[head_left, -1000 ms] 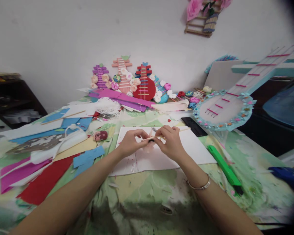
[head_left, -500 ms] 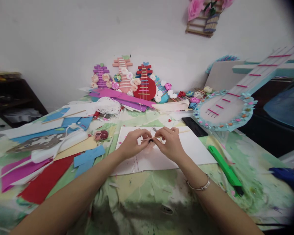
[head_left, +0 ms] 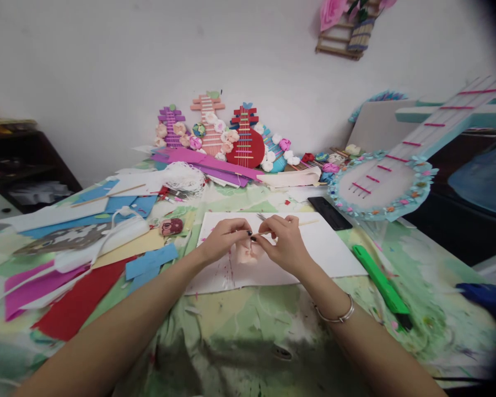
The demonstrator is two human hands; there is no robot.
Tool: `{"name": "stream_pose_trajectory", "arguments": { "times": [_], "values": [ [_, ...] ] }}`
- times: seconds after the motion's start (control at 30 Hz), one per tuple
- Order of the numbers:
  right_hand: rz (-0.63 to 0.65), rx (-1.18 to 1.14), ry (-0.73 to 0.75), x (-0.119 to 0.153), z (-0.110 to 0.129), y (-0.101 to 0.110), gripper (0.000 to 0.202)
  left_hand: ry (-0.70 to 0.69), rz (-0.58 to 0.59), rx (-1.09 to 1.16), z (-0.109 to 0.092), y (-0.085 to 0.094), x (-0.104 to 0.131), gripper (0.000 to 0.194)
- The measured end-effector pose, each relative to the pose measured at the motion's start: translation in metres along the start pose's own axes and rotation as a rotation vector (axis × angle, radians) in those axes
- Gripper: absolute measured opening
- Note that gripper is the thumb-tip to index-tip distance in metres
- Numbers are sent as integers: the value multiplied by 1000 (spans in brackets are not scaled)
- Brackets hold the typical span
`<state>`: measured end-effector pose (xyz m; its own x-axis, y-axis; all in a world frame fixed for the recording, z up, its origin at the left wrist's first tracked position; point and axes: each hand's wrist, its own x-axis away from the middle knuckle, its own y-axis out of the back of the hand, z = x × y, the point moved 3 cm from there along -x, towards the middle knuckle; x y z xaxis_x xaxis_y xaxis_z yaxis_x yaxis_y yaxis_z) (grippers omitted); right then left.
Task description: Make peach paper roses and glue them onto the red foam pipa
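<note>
From my remote seat I have the left hand [head_left: 226, 239] and right hand [head_left: 285, 239] both pinching the pale pink piece [head_left: 247, 253], which hangs just below their fingertips over the white sheet [head_left: 326, 255], the thin stick [head_left: 309, 223] pointing lengthwise rightward beyond the nearer right hand.

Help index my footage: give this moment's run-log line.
left hand: at crumpled peach paper piece; right hand: at same piece; below: flat white paper sheet

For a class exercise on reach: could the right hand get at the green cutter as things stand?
Probably yes: only flat white paper and tablecloth show between the right hand and the green cutter, and nothing covers it. The hand seems busy with a pale pink piece, though.
</note>
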<state>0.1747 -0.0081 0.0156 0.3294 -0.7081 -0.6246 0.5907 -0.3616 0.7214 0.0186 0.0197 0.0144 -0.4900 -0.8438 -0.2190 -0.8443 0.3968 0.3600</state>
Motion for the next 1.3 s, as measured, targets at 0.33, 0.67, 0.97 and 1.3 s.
{"name": "stream_pose_trajectory", "arguments": {
  "times": [0.33,0.67,0.97,1.3],
  "values": [
    [43,7,45,1,-1,0,8,146,233,181,17,-1,-2,34],
    [41,27,63,0,2,2,5,117,162,33,11,0,-3,28],
    [54,13,67,1,-1,1,8,157,122,61,14,2,-2,24],
    [39,20,95,1,1,1,7,253,130,167,15,4,-2,28]
  ]
}}
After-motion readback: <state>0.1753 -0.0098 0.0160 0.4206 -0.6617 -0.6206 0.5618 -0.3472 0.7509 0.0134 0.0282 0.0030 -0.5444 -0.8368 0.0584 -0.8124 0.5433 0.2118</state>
